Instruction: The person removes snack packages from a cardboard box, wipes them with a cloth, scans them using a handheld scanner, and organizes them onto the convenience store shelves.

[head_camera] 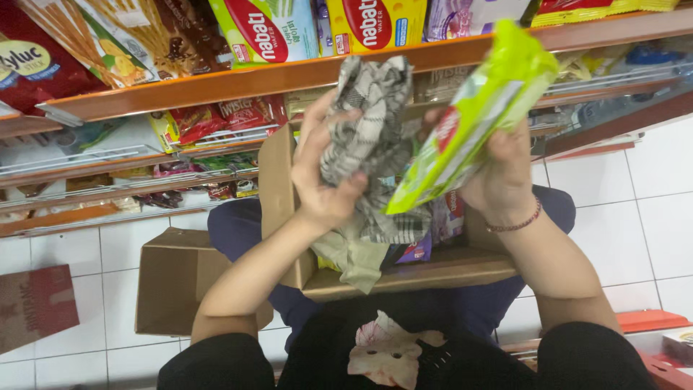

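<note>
My left hand (321, 170) grips a crumpled grey-and-white checked cloth (368, 123) that hangs down in front of me. My right hand (502, 170) holds a long bright green snack packet (476, 115), tilted up to the right beside the cloth. Both hands are raised over an open cardboard box (433, 271) that rests on my lap, with several snack packets inside, partly hidden by the cloth.
Orange-edged shop shelves (289, 76) full of snack packets stand right in front. A second cardboard box (173, 278) lies on the white tiled floor at left, next to a dark red carton (36, 307). An orange shelf edge (650, 321) is at lower right.
</note>
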